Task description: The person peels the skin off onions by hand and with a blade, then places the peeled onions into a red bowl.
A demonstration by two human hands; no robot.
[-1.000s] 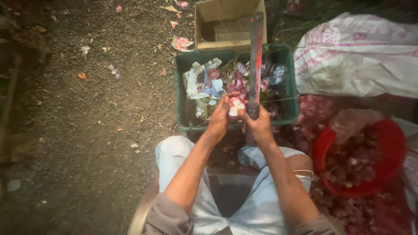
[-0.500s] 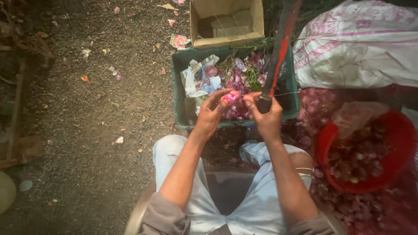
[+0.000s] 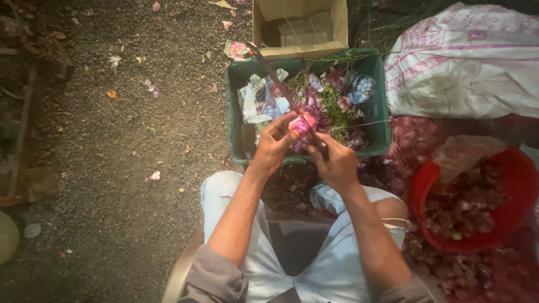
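Dim light falls on dark gravel ground [image 3: 123, 146] strewn with scattered petals and dry leaves

The pink onion [image 3: 301, 125] at the frame's centre is mostly covered by the fingers of the left hand [image 3: 273, 141], so its shape and how far it is peeled cannot be told. The handle of the long knife [image 3: 286, 96] is buried inside the right hand [image 3: 336, 163]. The contents of the green crate [image 3: 234, 118] are a blurred jumble of skins, paper and greenery. The white sack [image 3: 466, 62] runs off the right edge, as does the red tub [image 3: 508, 196]. A pale round object [image 3: 7, 237] at the lower left is cut by the edge and unidentifiable. The cardboard box [image 3: 300, 25] is clipped at the top.
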